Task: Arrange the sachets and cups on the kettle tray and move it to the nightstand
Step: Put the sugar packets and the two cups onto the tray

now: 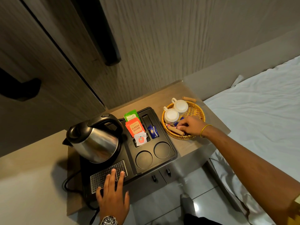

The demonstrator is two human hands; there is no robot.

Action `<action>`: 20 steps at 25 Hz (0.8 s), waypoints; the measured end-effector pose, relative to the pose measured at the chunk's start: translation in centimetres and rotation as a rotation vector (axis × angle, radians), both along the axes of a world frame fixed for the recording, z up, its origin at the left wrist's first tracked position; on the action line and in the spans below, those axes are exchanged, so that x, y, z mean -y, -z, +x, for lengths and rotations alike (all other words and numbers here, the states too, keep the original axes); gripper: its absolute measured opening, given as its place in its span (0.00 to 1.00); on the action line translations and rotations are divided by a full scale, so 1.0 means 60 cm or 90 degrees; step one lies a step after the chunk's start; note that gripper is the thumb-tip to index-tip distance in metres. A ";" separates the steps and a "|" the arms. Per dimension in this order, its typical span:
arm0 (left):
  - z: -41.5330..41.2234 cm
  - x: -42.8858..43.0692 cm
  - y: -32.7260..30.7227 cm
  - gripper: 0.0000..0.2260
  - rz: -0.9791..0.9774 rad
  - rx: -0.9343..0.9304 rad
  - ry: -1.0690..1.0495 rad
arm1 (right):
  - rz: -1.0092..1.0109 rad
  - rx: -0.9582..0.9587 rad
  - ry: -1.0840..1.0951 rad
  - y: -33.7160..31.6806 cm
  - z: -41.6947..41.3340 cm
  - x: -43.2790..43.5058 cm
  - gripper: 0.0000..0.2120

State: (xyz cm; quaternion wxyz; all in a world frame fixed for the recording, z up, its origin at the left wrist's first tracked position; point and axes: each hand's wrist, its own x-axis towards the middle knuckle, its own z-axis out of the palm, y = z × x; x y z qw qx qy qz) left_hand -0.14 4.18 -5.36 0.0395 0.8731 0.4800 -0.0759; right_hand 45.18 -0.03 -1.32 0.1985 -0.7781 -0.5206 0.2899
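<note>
A black kettle tray [173, 153] lies on the wooden nightstand [186, 95], with a steel kettle [95, 142] on its left. Its slots hold a green sachet [131, 115], orange tea sachets [135, 128], a white sachet [140, 139] and a blue sachet [153, 131]. Two round cup recesses [153, 155] are bare. To the right stands a wicker basket [197, 111] with two upturned white cups [176, 111] and small sachets [176, 125]. My right hand [192, 127] reaches into the basket, fingers pinched over those sachets. My left hand [113, 194] rests flat on the perforated drip grate [97, 177].
A wardrobe with dark handles [112, 59] rises behind the nightstand. A bed with white sheets [259, 119] lies to the right. The kettle's black cord [68, 184] trails off the tray's left side. Two drawer knobs [160, 175] show below the front edge.
</note>
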 end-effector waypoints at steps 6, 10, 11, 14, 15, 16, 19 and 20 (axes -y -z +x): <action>0.001 0.002 -0.002 0.47 0.004 0.006 0.001 | -0.052 0.123 -0.059 -0.010 -0.006 -0.009 0.09; 0.001 0.003 -0.002 0.47 0.006 0.008 0.000 | -0.093 0.127 -0.103 -0.017 -0.005 -0.017 0.09; 0.001 0.003 -0.002 0.47 0.006 0.010 0.000 | -0.094 0.114 -0.102 -0.017 -0.004 -0.019 0.08; 0.000 0.004 -0.001 0.47 0.003 0.012 -0.001 | -0.096 0.047 -0.060 -0.013 0.002 -0.020 0.10; 0.000 0.004 -0.001 0.47 0.002 0.012 0.000 | -0.094 0.027 -0.050 -0.012 0.004 -0.019 0.09; 0.000 0.003 -0.001 0.47 0.001 0.012 0.000 | -0.091 0.011 -0.047 -0.011 0.007 -0.019 0.08; 0.001 0.002 0.000 0.48 -0.004 0.012 -0.002 | -0.083 -0.010 -0.043 -0.005 0.010 -0.016 0.08; 0.001 0.002 0.000 0.48 -0.005 0.012 -0.003 | -0.082 -0.015 -0.040 -0.004 0.011 -0.015 0.08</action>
